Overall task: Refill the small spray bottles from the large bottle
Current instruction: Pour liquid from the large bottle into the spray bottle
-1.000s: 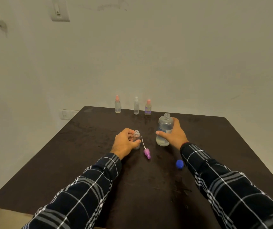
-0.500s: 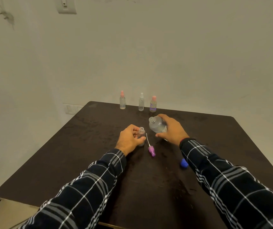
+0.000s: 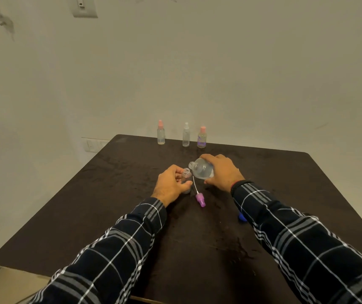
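Change: the large bottle (image 3: 200,171), standing upright on the table (image 3: 109,205) a second ago, has been lifted and tipped well over. Its open neck now points left, toward the mouth of the small bottle (image 3: 187,173).
Meaning for the task: pouring looks about to begin. No stream of liquid can be made out. The two mouths are just beside each other, but whether they touch cannot be told.
Right hand (image 3: 221,172): wrapped round the body of the large bottle, fingers over the top and thumb beneath.
Left hand (image 3: 171,183): fingers and thumb curled round the small bottle, steadying it upright on the table as in the earlier views.
Location of task item: the small bottle stands mid-table between the two hands, uncapped.
Removed parts: the purple spray head (image 3: 200,199), with its thin white dip tube, lies flat on the table just beside the small bottle. A blue cap (image 3: 242,217) lies against the right sleeve, partly hidden.
Waiting bottles: three capped spray bottles (image 3: 186,135) stand in a row at the far edge, two with pink tops and one with a white top.
Materials: the large bottle is clear plastic with rounded shoulders and a ribbed neck, and holds colourless liquid. The small bottle is clear, cylindrical and narrow-mouthed.
Table surface: dark, matt and mottled.
Caution: with a narrow mouth and no funnel, a spill is likely if the tilt is rushed.
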A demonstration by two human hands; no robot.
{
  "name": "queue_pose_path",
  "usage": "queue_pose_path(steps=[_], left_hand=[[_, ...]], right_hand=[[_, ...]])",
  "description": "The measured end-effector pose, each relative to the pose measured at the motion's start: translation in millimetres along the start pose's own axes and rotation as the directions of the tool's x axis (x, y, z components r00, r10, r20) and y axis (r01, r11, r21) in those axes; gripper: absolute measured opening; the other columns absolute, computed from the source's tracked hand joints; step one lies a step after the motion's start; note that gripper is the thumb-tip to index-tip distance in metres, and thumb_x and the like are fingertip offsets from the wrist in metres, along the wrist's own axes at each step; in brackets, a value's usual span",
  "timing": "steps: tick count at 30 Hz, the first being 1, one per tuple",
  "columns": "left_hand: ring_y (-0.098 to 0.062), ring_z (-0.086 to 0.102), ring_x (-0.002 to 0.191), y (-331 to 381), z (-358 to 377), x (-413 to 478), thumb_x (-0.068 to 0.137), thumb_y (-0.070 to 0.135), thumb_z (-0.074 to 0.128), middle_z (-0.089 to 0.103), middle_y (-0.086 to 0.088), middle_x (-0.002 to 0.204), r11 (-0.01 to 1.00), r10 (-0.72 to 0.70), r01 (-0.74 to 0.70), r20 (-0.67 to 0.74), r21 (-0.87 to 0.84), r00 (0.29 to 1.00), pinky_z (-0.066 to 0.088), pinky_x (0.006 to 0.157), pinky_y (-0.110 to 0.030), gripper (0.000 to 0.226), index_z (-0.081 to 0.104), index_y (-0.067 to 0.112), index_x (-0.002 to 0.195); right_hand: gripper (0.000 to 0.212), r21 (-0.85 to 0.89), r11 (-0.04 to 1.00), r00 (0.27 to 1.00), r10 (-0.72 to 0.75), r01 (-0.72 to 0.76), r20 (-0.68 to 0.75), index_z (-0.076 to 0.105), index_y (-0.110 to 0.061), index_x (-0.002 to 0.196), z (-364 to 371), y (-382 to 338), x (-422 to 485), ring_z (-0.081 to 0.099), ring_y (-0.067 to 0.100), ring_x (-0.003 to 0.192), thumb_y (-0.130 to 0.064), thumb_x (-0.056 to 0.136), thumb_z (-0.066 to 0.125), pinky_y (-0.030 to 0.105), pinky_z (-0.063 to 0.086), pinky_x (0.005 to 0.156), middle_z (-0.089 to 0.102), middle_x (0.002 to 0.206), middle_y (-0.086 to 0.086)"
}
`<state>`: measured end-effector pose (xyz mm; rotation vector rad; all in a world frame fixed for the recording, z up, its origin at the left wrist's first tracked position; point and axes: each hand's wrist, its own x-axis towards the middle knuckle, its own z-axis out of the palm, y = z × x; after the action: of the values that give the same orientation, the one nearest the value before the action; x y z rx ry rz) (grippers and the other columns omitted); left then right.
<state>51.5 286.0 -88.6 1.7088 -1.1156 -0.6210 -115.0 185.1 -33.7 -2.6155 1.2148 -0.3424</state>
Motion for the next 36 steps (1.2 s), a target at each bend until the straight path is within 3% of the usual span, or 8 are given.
queue_pose_path(steps=[9,19,25,36], left_hand=[[-0.005,0.07,0.089,0,0,0,0.081,0.015,0.084,0.072,0.008,0.098,1.0,-0.001,0.001,0.006,0.002,1.0,0.052,0.066,-0.01,0.034,0.062,0.027,0.103],[-0.007,0.069,0.091,-3,1,2,0.08,0.017,0.085,0.071,0.006,0.1,1.0,0.003,-0.004,0.009,0.02,1.0,0.055,0.074,-0.017,0.034,0.061,0.026,0.103],[-0.003,0.07,0.086,-2,0,1,0.079,0.016,0.085,0.072,0.008,0.096,1.0,-0.004,0.004,0.004,0.009,1.0,0.052,0.065,-0.009,0.034,0.062,0.028,0.101],[0.004,0.068,0.079,0,1,0,0.079,0.016,0.085,0.072,0.01,0.093,1.0,0.008,-0.008,-0.009,0.021,1.0,0.049,0.063,-0.005,0.034,0.062,0.029,0.099]], right_hand=[[0.084,-0.046,0.999,1.0,-0.014,0.015,0.021,0.037,-0.038,0.145,-2,-5,1,0.049,0.031,0.124,-0.035,0.075,0.084,0.047,0.045,0.105,0.05,0.133,0.009],[0.083,-0.077,0.997,1.0,-0.026,0.027,0.014,0.037,-0.039,0.143,-2,-7,2,0.049,0.032,0.123,-0.033,0.075,0.084,0.051,0.044,0.105,0.05,0.132,0.009],[0.079,-0.145,0.988,0.999,-0.053,0.053,0.004,0.038,-0.037,0.144,-7,-9,2,0.05,0.032,0.124,-0.033,0.078,0.082,0.052,0.043,0.106,0.05,0.133,0.01],[0.077,-0.21,0.976,0.998,-0.064,0.063,-0.001,0.038,-0.039,0.143,-11,-12,3,0.049,0.031,0.123,-0.031,0.079,0.08,0.054,0.043,0.104,0.05,0.131,0.008]])
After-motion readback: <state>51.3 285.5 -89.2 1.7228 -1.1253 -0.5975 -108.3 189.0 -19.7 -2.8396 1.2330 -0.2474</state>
